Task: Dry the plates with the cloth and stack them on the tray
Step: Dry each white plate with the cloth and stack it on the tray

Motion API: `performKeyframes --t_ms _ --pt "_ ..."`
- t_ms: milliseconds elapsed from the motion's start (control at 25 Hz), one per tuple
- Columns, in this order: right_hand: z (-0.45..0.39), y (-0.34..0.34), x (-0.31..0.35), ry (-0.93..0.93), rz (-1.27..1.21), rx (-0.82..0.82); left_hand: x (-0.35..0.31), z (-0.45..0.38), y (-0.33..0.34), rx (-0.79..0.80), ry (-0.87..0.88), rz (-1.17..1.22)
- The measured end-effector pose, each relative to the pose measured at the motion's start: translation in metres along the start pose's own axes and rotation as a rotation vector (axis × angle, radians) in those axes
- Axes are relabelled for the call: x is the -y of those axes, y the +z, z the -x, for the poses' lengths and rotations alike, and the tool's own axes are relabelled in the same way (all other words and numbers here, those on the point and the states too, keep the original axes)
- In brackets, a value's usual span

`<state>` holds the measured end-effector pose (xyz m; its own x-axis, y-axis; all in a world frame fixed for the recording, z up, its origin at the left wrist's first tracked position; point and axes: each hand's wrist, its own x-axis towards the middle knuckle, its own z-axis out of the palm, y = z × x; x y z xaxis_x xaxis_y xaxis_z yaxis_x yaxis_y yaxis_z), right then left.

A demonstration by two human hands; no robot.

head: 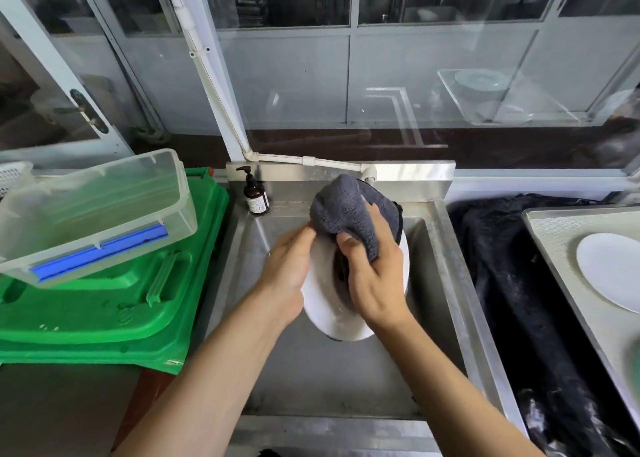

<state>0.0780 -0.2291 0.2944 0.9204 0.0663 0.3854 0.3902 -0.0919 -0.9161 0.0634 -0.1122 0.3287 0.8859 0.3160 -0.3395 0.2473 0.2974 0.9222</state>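
Observation:
I hold a white plate [332, 314] tilted on edge above the steel sink [446, 283]. My left hand [289, 266] grips the plate's left rim. A grey cloth [346, 210] is draped over the plate's top, and my right hand [374, 276] grips it and presses it against the plate's face. At the far right a second white plate [609, 269] lies flat on a grey tray [554, 235].
A brown pump bottle [255, 195] stands at the sink's back left corner. To the left, a clear plastic box [97, 210] sits on a green plastic lid [114, 314]. Dark cloth [512, 300] covers the surface between sink and tray.

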Motion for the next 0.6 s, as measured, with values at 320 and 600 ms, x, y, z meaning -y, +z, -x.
performKeyframes --t_ms 320,600 --pt "0.02 0.002 -0.006 0.099 -0.068 -0.096 -0.004 -0.003 0.006 0.0 -0.019 0.039" --pt "0.014 -0.021 -0.028 0.206 0.087 -0.147 -0.001 -0.004 -0.002 0.076 -0.037 0.141"
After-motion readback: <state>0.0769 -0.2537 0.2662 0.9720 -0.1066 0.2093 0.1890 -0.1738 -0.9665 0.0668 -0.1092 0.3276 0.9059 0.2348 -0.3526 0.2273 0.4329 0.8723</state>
